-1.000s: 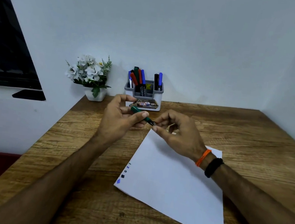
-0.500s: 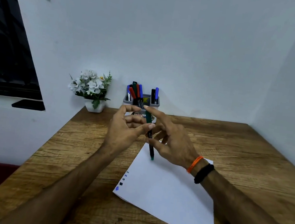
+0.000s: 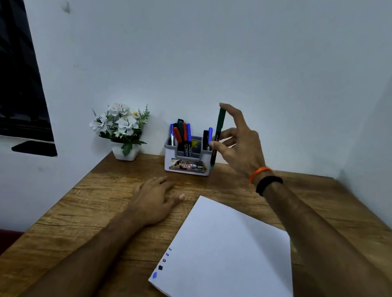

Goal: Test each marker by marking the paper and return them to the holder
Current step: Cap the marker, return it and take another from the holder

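Observation:
My right hand [image 3: 238, 145] pinches a green marker [image 3: 219, 126] and holds it upright at the right end of the grey-and-white holder [image 3: 187, 165], its lower tip level with the holder's base. Whether the tip is inside the holder or beside it I cannot tell. Several red, blue, green and black markers [image 3: 183, 133] stand in the holder. My left hand [image 3: 156, 199] rests flat on the wooden table, left of the white paper [image 3: 230, 258]. Several small ink marks [image 3: 162, 264] run along the paper's left edge.
A white pot of white flowers [image 3: 121, 128] stands left of the holder against the wall. The wooden table [image 3: 98, 210] meets walls at the back and right. A dark window [image 3: 7, 71] fills the left side.
My right hand has carried the green marker from above the paper up to the holder's right end. My left hand let go of the marker and dropped flat onto the table.

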### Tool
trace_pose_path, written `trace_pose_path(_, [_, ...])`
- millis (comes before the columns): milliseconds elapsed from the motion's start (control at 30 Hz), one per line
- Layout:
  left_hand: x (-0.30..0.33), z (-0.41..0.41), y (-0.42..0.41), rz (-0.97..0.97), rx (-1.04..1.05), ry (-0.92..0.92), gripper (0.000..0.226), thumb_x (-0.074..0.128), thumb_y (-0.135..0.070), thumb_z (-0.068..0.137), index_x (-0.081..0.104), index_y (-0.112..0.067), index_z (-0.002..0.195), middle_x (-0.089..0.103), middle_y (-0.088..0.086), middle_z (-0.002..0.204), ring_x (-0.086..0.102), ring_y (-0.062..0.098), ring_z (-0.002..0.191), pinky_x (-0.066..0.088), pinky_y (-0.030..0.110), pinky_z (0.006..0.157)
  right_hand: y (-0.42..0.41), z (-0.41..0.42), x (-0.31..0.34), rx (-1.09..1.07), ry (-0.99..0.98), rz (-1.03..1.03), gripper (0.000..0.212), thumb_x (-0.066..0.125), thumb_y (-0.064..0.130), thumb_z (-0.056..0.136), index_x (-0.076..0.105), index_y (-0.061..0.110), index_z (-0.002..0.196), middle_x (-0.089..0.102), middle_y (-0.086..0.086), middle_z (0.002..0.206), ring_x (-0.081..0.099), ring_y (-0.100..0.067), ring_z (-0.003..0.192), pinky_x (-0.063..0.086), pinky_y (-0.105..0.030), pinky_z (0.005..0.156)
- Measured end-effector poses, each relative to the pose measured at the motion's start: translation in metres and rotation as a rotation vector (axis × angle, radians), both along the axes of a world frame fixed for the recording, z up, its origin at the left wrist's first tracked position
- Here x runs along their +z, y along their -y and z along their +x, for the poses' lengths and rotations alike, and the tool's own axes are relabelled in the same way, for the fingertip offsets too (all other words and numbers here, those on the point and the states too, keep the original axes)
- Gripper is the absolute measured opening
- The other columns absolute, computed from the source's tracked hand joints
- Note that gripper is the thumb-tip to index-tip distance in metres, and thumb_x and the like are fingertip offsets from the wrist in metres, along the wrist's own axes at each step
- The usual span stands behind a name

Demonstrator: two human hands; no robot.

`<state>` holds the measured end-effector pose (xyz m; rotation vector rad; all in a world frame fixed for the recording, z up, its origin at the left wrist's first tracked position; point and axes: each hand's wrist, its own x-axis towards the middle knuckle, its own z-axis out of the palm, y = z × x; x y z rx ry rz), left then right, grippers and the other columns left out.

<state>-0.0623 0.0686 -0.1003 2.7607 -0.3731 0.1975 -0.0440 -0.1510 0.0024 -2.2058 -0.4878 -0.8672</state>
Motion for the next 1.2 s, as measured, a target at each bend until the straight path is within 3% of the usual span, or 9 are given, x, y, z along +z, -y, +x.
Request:
trace_pose_path(200, [-0.004,0.002,0.001,0.04,0.014,0.003,0.063,0.031,-0.064,0.093,0.039,-0.028,0.144,0.029,-0.003,0.156,0.022,0.017,0.144,0.015,0.045,0.116,0.003,0.051,0.009,-0.044,0.038,0.021,0.088,0.081,0.016,0.077,0.03,0.038,0.146,0.075,0.001,0.087,0.071,-0.012,0.067,0.061,-0.039,0.078])
trace_pose_path(400, [-0.006,0.003,0.0,0.029,0.018,0.035,0.062,0.032,-0.064,0.092,0.041,-0.028,0.142,0.032,-0.003,0.155,0.025,0.016,0.143,0.016,0.044,0.116,0.001,0.076,-0.003,-0.07,0.019,0.006,0.086,0.08,0.016,0.078,0.031,0.037,0.145,0.075,-0.001,0.088,0.071,-0.014,0.069,0.059,-0.033,0.078])
trace_pose_path(633, [-0.006,0.003,0.0,0.032,0.02,0.031,0.062,0.031,-0.065,0.092,0.04,-0.029,0.142,0.032,-0.004,0.155,0.025,0.016,0.142,0.016,0.044,0.115,0.008,0.077,-0.038,-0.046,-0.129,-0.07,0.052,0.071,0.013,0.084,0.051,0.028,0.13,0.076,-0.001,0.094,0.072,-0.019,0.086,0.057,-0.044,0.087])
trace_pose_path(933, [-0.005,0.002,0.001,0.042,0.025,0.015,0.063,0.031,-0.065,0.092,0.04,-0.029,0.142,0.031,-0.004,0.155,0.024,0.017,0.143,0.015,0.045,0.116,0.01,0.073,-0.022,-0.08,-0.028,-0.059,0.058,0.062,0.002,0.08,0.054,0.026,0.133,0.068,0.0,0.111,0.066,-0.014,0.091,0.059,-0.039,0.082])
trace_pose_path(1200, [-0.005,0.001,0.001,0.048,0.028,0.011,0.063,0.03,-0.066,0.092,0.039,-0.03,0.143,0.03,-0.004,0.155,0.023,0.016,0.143,0.015,0.045,0.117,-0.019,0.078,0.003,-0.044,0.013,-0.082,0.02,0.07,0.021,0.083,0.071,0.016,0.103,0.072,0.001,0.095,0.066,-0.012,0.085,0.058,-0.034,0.081])
